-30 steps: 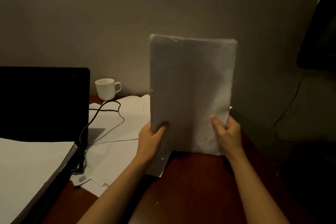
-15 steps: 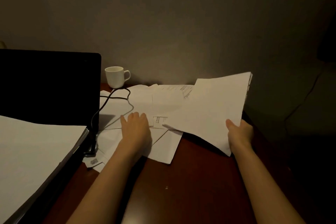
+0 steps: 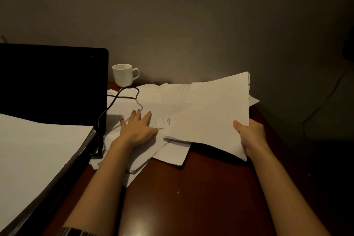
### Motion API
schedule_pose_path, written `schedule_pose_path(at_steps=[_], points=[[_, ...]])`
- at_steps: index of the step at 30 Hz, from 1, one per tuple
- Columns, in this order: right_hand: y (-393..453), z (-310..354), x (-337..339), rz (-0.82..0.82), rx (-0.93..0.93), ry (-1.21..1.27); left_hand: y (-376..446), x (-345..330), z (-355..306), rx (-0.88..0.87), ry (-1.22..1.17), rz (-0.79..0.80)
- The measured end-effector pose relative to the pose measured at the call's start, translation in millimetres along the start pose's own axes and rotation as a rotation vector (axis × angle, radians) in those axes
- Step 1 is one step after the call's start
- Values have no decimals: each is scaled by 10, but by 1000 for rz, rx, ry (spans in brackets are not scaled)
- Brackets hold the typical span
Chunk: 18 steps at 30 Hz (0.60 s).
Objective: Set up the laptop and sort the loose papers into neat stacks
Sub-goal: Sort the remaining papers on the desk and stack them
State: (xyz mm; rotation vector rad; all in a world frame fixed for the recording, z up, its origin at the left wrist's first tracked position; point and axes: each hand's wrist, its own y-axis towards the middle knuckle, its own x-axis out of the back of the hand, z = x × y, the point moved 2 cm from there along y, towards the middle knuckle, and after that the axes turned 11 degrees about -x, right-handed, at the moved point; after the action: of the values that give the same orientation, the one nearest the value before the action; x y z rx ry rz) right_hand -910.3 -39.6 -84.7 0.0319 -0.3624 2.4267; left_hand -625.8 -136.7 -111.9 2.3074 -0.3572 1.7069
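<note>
Gripping the near right corner of a sheaf of papers (image 3: 208, 113), the right hand (image 3: 251, 136) has its thumb on top and its fingers curled underneath, so that the sheaf hangs tilted above the bench (image 3: 191, 193) with its far edge raised. The left hand (image 3: 137, 128) lies flat, fingers straight and spread, palm down on the loose sheets (image 3: 145, 101) scattered over the middle of the bench — these overlap at odd angles and reach from the near edge of the pile back toward the wall (image 3: 191, 15). A black cable (image 3: 122, 99) loops across the sheets just beyond the left fingertips and runs down beside the laptop (image 3: 51, 84), which stands open at the left with its screen dark. A thick stack of paper (image 3: 38, 155) rests in front of that screen, apparently on the laptop's base, its edges roughly squared. Behind the loose sheets, close to the wall and just right of the screen, sits a white mug (image 3: 123, 74), upright, handle to the right — whether it holds anything cannot be told from here. The bench is dark reddish wood with a dull shine; the wall is plain and dim, and the room to the right falls into shadow where a thin cord (image 3: 323, 105) trails down.
</note>
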Motion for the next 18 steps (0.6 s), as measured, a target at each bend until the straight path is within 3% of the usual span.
schedule_pose_path(at_steps=[4, 8, 14, 16, 18], points=[[3, -17, 2, 20, -18, -8, 28, 9, 18, -16, -59, 69], [3, -17, 5, 10, -23, -8, 4, -12, 0, -14, 45, -51], [21, -49, -49, 28, -12, -1, -179, 195, -163, 9, -69, -554], [-1, -60, -103, 55, 9, -10, -238, 326, -392, -153, -82, -699], [-16, -71, -146, 72, 19, -50, -310, 473, -664, -373, -290, -784]])
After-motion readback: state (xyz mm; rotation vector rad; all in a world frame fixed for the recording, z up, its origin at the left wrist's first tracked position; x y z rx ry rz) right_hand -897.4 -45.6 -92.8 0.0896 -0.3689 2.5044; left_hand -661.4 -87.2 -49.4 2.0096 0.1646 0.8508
